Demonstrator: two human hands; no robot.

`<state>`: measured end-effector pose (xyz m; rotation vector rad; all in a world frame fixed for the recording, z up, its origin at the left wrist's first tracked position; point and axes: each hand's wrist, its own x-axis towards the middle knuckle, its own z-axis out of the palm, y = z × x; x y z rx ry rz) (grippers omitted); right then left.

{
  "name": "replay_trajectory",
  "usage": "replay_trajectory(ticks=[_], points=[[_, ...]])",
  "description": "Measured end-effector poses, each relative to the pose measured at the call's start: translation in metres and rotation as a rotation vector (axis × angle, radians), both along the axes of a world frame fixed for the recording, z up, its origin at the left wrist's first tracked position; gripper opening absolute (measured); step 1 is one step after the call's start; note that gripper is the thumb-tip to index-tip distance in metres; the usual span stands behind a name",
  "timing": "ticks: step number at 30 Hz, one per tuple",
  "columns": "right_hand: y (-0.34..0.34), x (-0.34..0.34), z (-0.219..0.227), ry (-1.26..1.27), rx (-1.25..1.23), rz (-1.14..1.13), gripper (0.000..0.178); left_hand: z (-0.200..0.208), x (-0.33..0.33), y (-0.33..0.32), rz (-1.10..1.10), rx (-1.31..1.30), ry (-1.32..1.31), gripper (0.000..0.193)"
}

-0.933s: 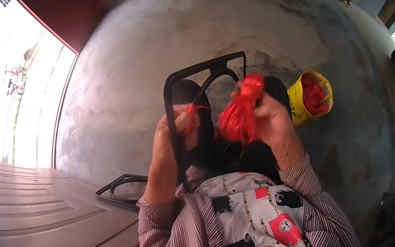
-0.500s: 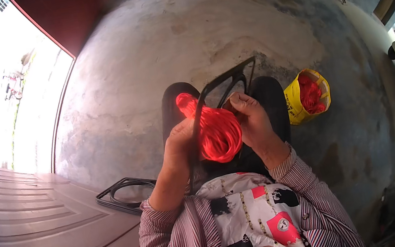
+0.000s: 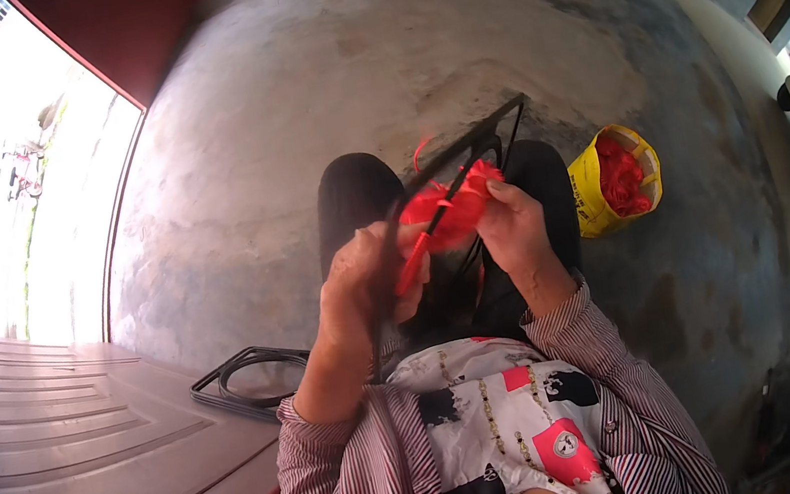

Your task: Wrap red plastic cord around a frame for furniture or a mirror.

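A bundle of red cord (image 3: 447, 218) hangs between my hands, blurred by motion, with a loose strand curling up at its far side. My left hand (image 3: 351, 278) is closed, and a red length comes out between its fingers. Across those fingers runs the dark bar of a thin black frame (image 3: 471, 142), which slants up and away to the right over my knees. My right hand (image 3: 517, 230) pinches the near right end of the cord bundle beside the frame. The frame partly hides the cord and my left fingertips.
On the floor to the right stands a yellow bag (image 3: 591, 194) holding more red cord (image 3: 621, 177). Another black frame (image 3: 252, 380) lies on a pale panelled surface (image 3: 68, 434) at my left. A bright doorway (image 3: 25, 198) is at far left.
The red skein, which hung low in front of my lap, is now raised and bunched against the frame. My left hand has moved slightly right, and the frame's far end is a little higher.
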<state>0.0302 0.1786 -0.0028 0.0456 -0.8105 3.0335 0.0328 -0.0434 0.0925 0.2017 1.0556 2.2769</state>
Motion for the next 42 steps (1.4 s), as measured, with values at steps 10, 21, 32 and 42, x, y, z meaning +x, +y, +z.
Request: replay_trajectory(ticks=[10, 21, 32, 42], points=[[-0.009, 0.033, 0.07, 0.401, 0.176, 0.242, 0.051, -0.003, -0.023, -0.015, 0.001, -0.07, 0.061, 0.047], [0.001, 0.026, 0.072, -0.124, 0.119, 0.036, 0.037, -0.011, -0.031, -0.022, 0.246, -0.266, 0.196, 0.038], [-0.038, 0.008, 0.092, 0.096, 0.554, -0.023, 0.016, -0.002, -0.009, 0.006, 0.09, -0.129, 0.054, 0.038], [-0.033, 0.005, 0.071, 0.072, -0.089, 0.402, 0.046, -0.005, 0.002, 0.018, -0.014, 0.128, -0.302, 0.029]])
